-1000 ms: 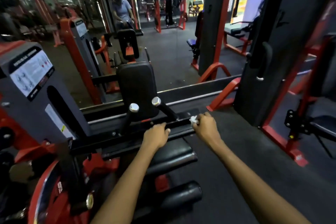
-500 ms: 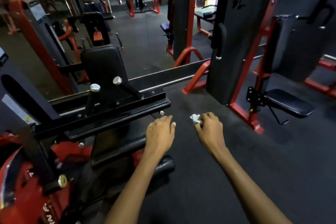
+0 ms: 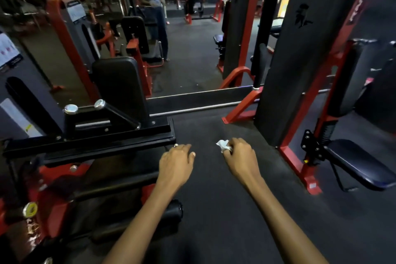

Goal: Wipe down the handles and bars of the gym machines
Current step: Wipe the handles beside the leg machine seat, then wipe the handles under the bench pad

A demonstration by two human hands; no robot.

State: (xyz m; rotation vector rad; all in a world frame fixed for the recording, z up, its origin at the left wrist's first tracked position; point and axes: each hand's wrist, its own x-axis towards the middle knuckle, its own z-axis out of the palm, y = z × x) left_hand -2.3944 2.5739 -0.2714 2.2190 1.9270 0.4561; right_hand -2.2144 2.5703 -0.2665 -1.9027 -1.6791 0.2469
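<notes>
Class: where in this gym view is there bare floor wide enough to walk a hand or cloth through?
Bare floor runs between the black bar and the red frame. Crowded: left of the left hand. The right hand grips a tissue.

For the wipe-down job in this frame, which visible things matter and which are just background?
Part of the job:
white wipe, pinched in the right hand
chrome-capped handles and black bar of the machine beside the left hand

Background:
padded seat
mirror
rubber floor
</notes>
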